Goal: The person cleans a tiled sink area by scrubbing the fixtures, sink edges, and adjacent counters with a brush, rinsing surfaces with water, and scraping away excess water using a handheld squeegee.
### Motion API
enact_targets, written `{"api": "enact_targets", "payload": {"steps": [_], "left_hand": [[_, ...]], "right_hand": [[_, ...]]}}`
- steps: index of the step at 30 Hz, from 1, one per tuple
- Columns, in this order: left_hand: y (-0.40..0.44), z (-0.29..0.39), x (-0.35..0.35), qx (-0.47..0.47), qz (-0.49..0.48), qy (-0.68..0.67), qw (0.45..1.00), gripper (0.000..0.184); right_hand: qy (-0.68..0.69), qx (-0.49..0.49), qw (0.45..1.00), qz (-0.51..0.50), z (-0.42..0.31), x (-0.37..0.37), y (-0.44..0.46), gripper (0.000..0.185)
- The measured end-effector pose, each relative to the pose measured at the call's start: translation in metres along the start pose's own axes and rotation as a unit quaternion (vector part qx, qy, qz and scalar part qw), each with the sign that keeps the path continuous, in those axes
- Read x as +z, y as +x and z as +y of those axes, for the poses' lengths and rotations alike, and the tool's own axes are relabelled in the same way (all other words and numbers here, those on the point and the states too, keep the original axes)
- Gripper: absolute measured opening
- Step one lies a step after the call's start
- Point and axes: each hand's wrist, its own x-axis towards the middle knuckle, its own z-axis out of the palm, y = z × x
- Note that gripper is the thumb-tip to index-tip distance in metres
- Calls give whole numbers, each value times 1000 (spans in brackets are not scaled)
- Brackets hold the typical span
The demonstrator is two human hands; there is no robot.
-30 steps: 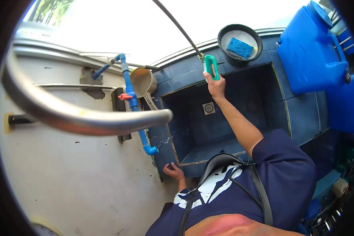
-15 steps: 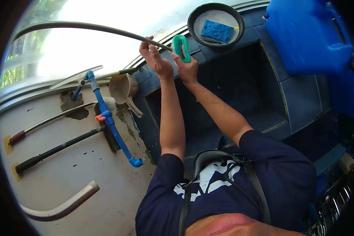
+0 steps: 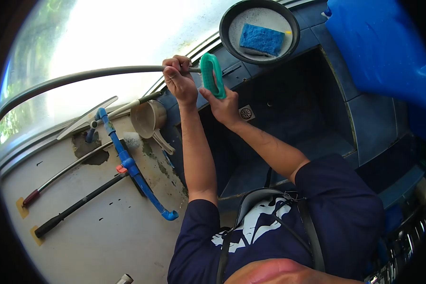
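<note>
Gripping a pole (image 3: 104, 71) with the fingers (image 3: 180, 60) of your left hand (image 3: 180, 86), you are clasping a green brush (image 3: 205, 75) in your right hand (image 3: 224, 109); the brush is sitting at the pole's end, near the dark sink (image 3: 298, 109) and a basin (image 3: 224, 31) holding a blue sponge (image 3: 262, 39).

Sink (image 3: 288, 128) set in desk (image 3: 367, 123), before person; drain (image 3: 246, 113) in sink floor. Bowl (image 3: 225, 35) on desk behind sink; sponge (image 3: 261, 39) in bowl. Jug (image 3: 383, 52) R of bowl & sink. Window (image 3: 118, 52) behind, far L. L hand (image 3: 179, 85) on rod (image 3: 80, 74), which runs from L edge of view to brush (image 3: 204, 71). Brush in R hand (image 3: 224, 104), L of bowl. Dipper (image 3: 149, 116) btwn pipe (image 3: 137, 173) & sink, L side.
</note>
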Motion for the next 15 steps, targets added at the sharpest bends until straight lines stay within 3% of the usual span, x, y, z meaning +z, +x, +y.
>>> {"api": "enact_targets", "payload": {"steps": [3, 4, 7, 9, 11, 13, 15], "left_hand": [[3, -1, -6, -10, -17, -4, 1000, 49], [3, 1, -5, -21, -17, -9, 1000, 50], [2, 3, -5, -27, -16, 23, 999, 52], [3, 4, -6, -19, -16, 24, 999, 53], [2, -2, -7, -17, -13, 30, 999, 53], [6, -4, -2, -15, -5, 21, 1000, 53], [3, 1, -1, -18, -4, 32, 999, 52]], "right_hand": [[-91, -60, 990, -84, 8, -23, -7, 36], [-61, 31, 992, -108, -12, -23, 11, 32], [-95, 82, 973, -196, -27, -24, 55, 30], [-126, 78, 971, -187, -35, -31, 37, 31], [-104, -30, 988, -106, -20, -43, 5, 36], [-88, -58, 991, -88, -16, -49, 11, 38], [-176, 102, 958, -204, -27, -54, 43, 35]]}}
